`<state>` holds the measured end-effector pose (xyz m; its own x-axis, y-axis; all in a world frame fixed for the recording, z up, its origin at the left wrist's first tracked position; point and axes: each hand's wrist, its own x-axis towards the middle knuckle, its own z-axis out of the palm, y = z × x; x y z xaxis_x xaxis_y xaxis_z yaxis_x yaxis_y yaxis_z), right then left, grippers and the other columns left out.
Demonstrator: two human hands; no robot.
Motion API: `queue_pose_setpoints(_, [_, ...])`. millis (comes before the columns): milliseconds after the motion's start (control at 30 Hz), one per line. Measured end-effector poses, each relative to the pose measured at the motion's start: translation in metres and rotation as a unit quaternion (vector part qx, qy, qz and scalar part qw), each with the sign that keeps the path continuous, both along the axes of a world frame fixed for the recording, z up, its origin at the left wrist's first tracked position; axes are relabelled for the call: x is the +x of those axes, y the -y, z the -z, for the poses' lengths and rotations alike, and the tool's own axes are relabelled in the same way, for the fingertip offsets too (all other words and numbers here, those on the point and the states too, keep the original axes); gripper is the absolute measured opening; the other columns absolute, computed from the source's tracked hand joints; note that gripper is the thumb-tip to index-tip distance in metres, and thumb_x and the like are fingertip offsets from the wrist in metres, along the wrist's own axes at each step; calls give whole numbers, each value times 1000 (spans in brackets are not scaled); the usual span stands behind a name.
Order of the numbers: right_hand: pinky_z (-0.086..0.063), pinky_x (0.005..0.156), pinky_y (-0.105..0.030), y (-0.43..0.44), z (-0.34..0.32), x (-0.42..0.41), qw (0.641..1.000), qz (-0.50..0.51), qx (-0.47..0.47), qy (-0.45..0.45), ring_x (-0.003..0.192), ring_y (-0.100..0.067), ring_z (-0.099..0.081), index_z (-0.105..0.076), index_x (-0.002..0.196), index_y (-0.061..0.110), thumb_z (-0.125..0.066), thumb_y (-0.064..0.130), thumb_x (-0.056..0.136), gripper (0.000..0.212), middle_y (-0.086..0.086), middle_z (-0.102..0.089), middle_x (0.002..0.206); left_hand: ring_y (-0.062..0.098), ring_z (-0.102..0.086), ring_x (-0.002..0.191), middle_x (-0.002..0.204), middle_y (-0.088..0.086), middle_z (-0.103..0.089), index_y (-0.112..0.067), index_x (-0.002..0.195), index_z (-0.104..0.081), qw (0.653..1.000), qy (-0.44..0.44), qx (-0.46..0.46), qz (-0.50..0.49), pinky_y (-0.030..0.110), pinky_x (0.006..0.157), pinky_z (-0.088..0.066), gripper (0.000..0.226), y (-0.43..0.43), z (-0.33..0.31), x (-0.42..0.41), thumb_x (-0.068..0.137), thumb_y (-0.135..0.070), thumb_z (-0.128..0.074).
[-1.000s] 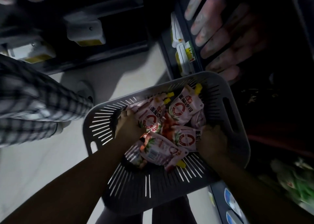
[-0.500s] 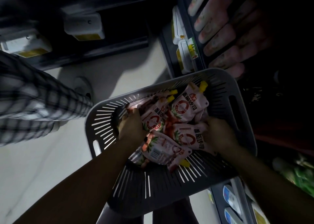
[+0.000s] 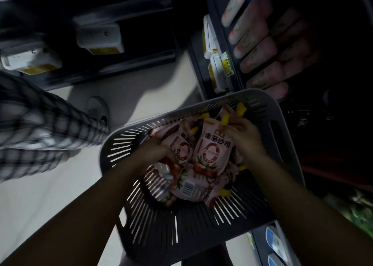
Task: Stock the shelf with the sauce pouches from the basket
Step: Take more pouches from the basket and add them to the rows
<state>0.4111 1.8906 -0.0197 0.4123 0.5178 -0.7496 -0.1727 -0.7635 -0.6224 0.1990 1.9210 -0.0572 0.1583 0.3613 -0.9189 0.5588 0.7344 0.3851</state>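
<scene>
Both in grey basket (image 3: pixel 282 112): right hand (image 3: pixel 245 136) gripping tomato sauce pouch (image 3: pixel 214 150) near yellow cap, left hand (image 3: pixel 156 154) clutching 2nd pouch (image 3: pixel 180 146) w/ curled fingers.

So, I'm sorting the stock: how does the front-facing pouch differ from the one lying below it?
The front-facing pouch shows its red ring logo; the lower pouch shows its barcode side. The front-facing pouch is raised, gripped at its yellow-capped top by the right hand; the lower pouch lies flat in the basket. Both are pink with tomato artwork.
</scene>
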Motion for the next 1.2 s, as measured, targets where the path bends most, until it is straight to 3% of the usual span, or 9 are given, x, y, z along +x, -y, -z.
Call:
queue_pose_setpoints(100, [-53,87,-41,7,8,-10,994,88,5,-60,98,-29,-65,-65,98,15,-67,7,79,20,-9,-68,107,21,-59,59,69,10,-64,-8,69,-64,994,10,-83,-69,25,58,-48,8,5,-4,-1,66,-1,-66])
queue_pose_setpoints(233, [-54,87,-48,25,21,-22,994,95,-16,-59,97,-28,-66,-63,113,15,-77,32,61,56,-9,-67,110,13,-59,49,64,6,-61,-6,74,-59,983,26,-145,-108,18,49,-48,7,16,0,-2,76,-1,-56])
queue_pose_setpoints(433, [-55,86,-43,45,35,-25,994,-10,-61,-85,95,-26,-66,-65,102,15,-72,6,77,27,-9,-69,106,23,-61,77,86,12,-64,-6,85,-60,967,73,-214,-114,36,75,-52,8,18,-3,3,78,-10,-59])
queue_pose_setpoints(567, [-54,84,-38,41,35,-13,993,-105,-39,-46,95,-23,-65,-66,104,10,-78,8,72,34,-7,-69,104,21,-65,68,77,10,-69,-8,88,-64,955,100,-257,-111,32,66,-54,33,13,-1,13,78,-40,-64])
queue_pose_setpoints(633, [-55,80,-36,43,33,-8,991,-105,-27,-75,90,-22,-67,-67,97,9,-77,3,72,27,-10,-69,102,22,-68,63,70,12,-71,-5,85,-69,951,111,-250,-147,36,71,-55,41,11,2,19,79,-45,-63])
queue_pose_setpoints(800, [-59,70,-32,57,18,0,986,-74,-20,-148,81,-19,-71,-69,92,14,-73,-1,73,24,-7,-73,96,28,-67,79,98,16,-69,0,123,-53,964,99,-200,-145,41,73,-55,54,24,-14,17,74,-15,-71])
queue_pose_setpoints(933, [-58,61,-28,63,-11,8,974,-18,7,-227,78,-18,-73,-67,103,9,-67,3,77,26,-6,-75,90,26,-72,70,89,16,-74,0,104,-62,955,172,-171,-168,36,62,-60,45,37,-47,9,61,-8,-71])
queue_pose_setpoints(1067, [-60,61,-33,55,-53,9,952,27,19,-305,77,-20,-73,-65,105,12,-69,21,67,39,-8,-76,88,26,-71,74,92,16,-73,-3,94,-69,947,242,-101,-187,36,75,-59,31,39,-94,10,63,-6,-69])
queue_pose_setpoints(1200, [-61,68,-35,40,-109,10,953,-18,84,-290,74,-20,-73,-69,94,13,-66,21,67,28,-8,-76,83,20,-72,71,80,9,-75,-9,76,-76,946,281,-78,-142,32,71,-59,19,27,-147,8,57,-9,-76])
